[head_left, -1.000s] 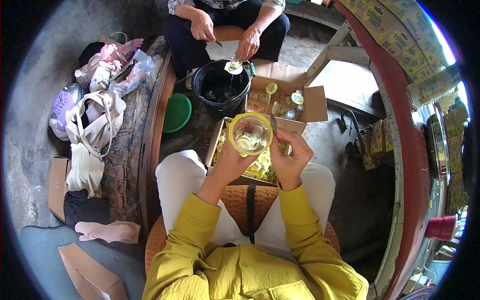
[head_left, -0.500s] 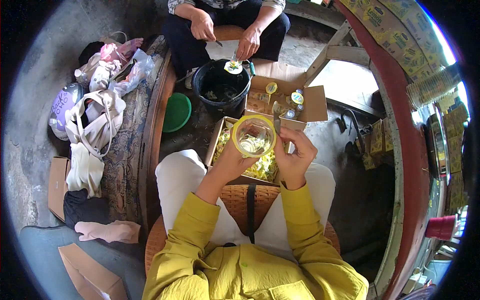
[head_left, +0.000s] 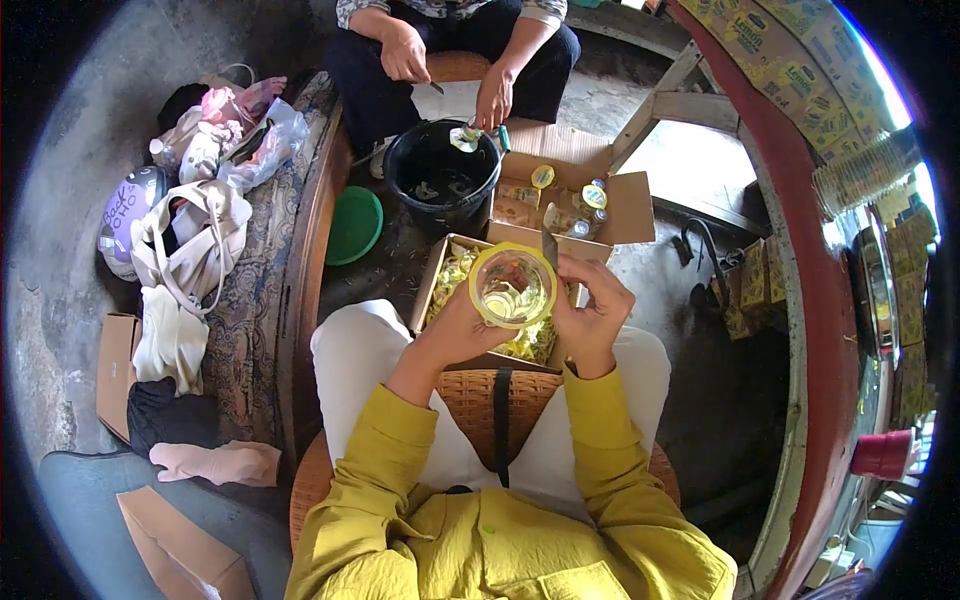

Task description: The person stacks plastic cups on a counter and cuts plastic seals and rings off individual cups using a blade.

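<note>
A clear plastic cup [head_left: 513, 287] with a yellow rim is held by my left hand [head_left: 462, 330], whose fingers wrap round its lower side. Its open mouth faces the camera. My right hand [head_left: 594, 305] pinches a small dark blade [head_left: 550, 247], which stands upright against the right side of the cup's rim. Beneath both hands is a cardboard box [head_left: 432, 277] filled with yellow and white scraps [head_left: 530, 343], partly hidden by the cup and my hands.
Across from me, a seated person's hands [head_left: 494, 98] hold a small blade and a cup with a lid piece over a black bucket [head_left: 445, 215]. An open carton [head_left: 632, 208] holds several cups. A green basin [head_left: 354, 226] lies left; bags [head_left: 195, 235] rest on the bench.
The cup in my left hand has shifted slightly right and down, and its tilt has changed. The other person's right-side hand and cup have moved a little.
</note>
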`<action>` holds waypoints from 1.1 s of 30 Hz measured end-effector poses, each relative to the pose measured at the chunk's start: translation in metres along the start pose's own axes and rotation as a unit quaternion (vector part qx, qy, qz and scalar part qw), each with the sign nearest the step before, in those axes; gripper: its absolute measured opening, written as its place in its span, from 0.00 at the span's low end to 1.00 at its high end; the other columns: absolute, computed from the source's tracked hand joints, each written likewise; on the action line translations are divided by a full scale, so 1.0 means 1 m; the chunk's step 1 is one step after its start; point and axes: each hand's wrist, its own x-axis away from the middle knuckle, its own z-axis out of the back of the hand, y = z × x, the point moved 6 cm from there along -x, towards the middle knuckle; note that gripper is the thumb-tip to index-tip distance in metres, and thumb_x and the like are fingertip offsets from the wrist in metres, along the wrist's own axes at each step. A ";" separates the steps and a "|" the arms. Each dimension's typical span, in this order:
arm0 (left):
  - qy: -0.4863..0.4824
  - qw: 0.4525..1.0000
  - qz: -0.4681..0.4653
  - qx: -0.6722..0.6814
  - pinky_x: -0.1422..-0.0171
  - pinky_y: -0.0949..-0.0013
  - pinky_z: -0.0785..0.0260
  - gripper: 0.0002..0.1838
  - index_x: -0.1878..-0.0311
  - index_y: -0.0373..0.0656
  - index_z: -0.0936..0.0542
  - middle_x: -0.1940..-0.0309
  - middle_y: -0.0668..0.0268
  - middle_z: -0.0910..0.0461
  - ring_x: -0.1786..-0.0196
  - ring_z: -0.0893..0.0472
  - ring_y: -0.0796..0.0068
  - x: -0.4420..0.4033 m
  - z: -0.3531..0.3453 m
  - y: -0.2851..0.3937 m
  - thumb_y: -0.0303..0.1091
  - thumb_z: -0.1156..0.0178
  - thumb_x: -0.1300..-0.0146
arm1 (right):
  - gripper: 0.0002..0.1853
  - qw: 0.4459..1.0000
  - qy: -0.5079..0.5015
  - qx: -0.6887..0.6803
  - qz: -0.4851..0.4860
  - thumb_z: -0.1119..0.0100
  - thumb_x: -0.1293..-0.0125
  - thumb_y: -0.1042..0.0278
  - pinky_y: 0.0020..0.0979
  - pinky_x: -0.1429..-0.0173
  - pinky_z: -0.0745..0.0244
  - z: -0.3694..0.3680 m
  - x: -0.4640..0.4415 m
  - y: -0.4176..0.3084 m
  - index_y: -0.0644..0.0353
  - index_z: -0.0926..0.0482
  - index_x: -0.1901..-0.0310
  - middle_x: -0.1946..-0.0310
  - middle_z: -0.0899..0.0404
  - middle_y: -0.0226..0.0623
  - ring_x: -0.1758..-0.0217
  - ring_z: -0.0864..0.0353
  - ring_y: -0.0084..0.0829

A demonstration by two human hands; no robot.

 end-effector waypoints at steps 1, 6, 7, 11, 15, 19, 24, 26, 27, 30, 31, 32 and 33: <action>-0.004 1.000 -0.003 0.013 0.40 0.67 0.39 0.38 0.40 0.41 0.42 0.48 0.63 0.34 0.45 0.32 0.72 0.001 -0.001 0.001 0.25 0.35 0.56 | 0.08 1.000 -0.008 -0.006 -0.004 0.38 0.54 0.83 0.23 0.68 0.27 0.000 -0.001 -0.001 0.66 0.21 0.69 0.74 0.20 0.40 0.73 0.20 0.28; -0.005 0.998 0.012 0.066 0.44 0.70 0.36 0.36 0.42 0.38 0.38 0.50 0.63 0.32 0.50 0.30 0.75 0.003 0.001 0.000 0.28 0.35 0.57 | 0.09 0.999 -0.036 -0.014 -0.002 0.37 0.54 0.83 0.23 0.68 0.28 -0.001 -0.002 -0.002 0.65 0.20 0.68 0.74 0.20 0.39 0.73 0.20 0.28; -0.010 0.997 0.032 0.073 0.45 0.70 0.36 0.36 0.42 0.39 0.38 0.51 0.64 0.32 0.50 0.30 0.75 0.003 0.002 -0.001 0.28 0.34 0.58 | 0.09 0.999 -0.042 -0.020 -0.004 0.37 0.54 0.83 0.23 0.68 0.28 -0.001 -0.002 -0.001 0.65 0.20 0.68 0.74 0.20 0.39 0.74 0.21 0.28; -0.024 0.999 0.035 0.025 0.45 0.70 0.36 0.38 0.43 0.39 0.37 0.51 0.64 0.32 0.50 0.29 0.75 0.002 0.001 0.005 0.29 0.31 0.60 | 0.09 0.998 -0.059 -0.016 -0.002 0.37 0.55 0.83 0.23 0.68 0.28 -0.004 -0.002 0.000 0.65 0.20 0.68 0.74 0.20 0.39 0.74 0.21 0.28; -0.009 0.999 0.032 -0.007 0.45 0.71 0.35 0.39 0.44 0.40 0.37 0.51 0.64 0.32 0.49 0.29 0.75 0.000 0.001 0.003 0.30 0.29 0.62 | 0.09 0.998 -0.053 -0.017 0.001 0.38 0.55 0.83 0.23 0.69 0.28 -0.005 0.000 0.001 0.65 0.20 0.69 0.75 0.20 0.39 0.74 0.20 0.27; 0.055 0.998 -0.018 0.002 0.43 0.70 0.36 0.39 0.43 0.40 0.39 0.49 0.63 0.33 0.47 0.30 0.74 -0.003 0.004 0.004 0.30 0.28 0.60 | 0.10 1.000 0.010 -0.002 -0.014 0.37 0.55 0.83 0.23 0.69 0.28 -0.003 0.003 0.000 0.66 0.21 0.68 0.75 0.21 0.38 0.74 0.20 0.27; 0.098 0.990 0.042 0.092 0.41 0.69 0.38 0.37 0.42 0.37 0.42 0.46 0.61 0.36 0.43 0.33 0.72 -0.002 0.009 -0.006 0.29 0.32 0.52 | 0.10 0.999 0.052 0.008 -0.013 0.37 0.55 0.83 0.23 0.70 0.28 0.000 0.007 -0.001 0.66 0.22 0.67 0.76 0.21 0.39 0.74 0.20 0.27; 0.122 0.986 0.028 0.106 0.40 0.69 0.39 0.36 0.41 0.37 0.43 0.46 0.60 0.36 0.42 0.34 0.72 -0.004 0.011 -0.011 0.28 0.34 0.50 | 0.10 0.998 0.059 0.018 -0.007 0.37 0.55 0.83 0.23 0.70 0.28 -0.001 0.009 -0.004 0.65 0.22 0.68 0.76 0.21 0.39 0.75 0.20 0.27; 0.116 0.988 0.020 0.096 0.40 0.69 0.39 0.35 0.40 0.37 0.44 0.46 0.60 0.37 0.42 0.34 0.72 -0.004 0.010 -0.011 0.28 0.35 0.49 | 0.10 0.998 0.061 0.024 -0.004 0.37 0.55 0.83 0.23 0.70 0.28 -0.003 0.011 -0.005 0.65 0.22 0.68 0.76 0.21 0.39 0.75 0.20 0.27; 0.104 0.992 -0.003 0.068 0.39 0.67 0.40 0.35 0.39 0.38 0.46 0.45 0.60 0.38 0.41 0.36 0.71 -0.006 0.008 -0.006 0.28 0.38 0.46 | 0.10 0.997 0.058 0.046 0.015 0.37 0.55 0.84 0.24 0.71 0.28 -0.007 0.011 -0.009 0.65 0.22 0.68 0.77 0.21 0.39 0.75 0.21 0.28; 0.104 0.993 -0.009 0.057 0.39 0.67 0.40 0.35 0.38 0.38 0.47 0.44 0.60 0.39 0.41 0.36 0.71 -0.006 0.007 -0.003 0.28 0.38 0.46 | 0.10 0.997 0.056 0.054 0.023 0.37 0.55 0.84 0.24 0.71 0.28 -0.008 0.011 -0.011 0.65 0.22 0.68 0.77 0.22 0.39 0.76 0.21 0.28; 0.104 0.993 -0.016 0.045 0.39 0.66 0.40 0.35 0.38 0.39 0.47 0.44 0.60 0.40 0.40 0.37 0.71 -0.006 0.007 0.000 0.28 0.39 0.45 | 0.10 0.996 0.062 0.056 0.026 0.37 0.55 0.84 0.24 0.71 0.28 -0.008 0.011 -0.011 0.65 0.22 0.68 0.77 0.22 0.39 0.76 0.21 0.28; 0.102 0.994 -0.009 0.044 0.39 0.66 0.40 0.35 0.38 0.39 0.48 0.44 0.59 0.40 0.40 0.37 0.70 -0.006 0.007 -0.001 0.28 0.39 0.45 | 0.11 0.995 0.069 0.059 0.029 0.37 0.55 0.84 0.24 0.71 0.28 -0.007 0.012 -0.011 0.65 0.22 0.68 0.77 0.22 0.39 0.76 0.21 0.28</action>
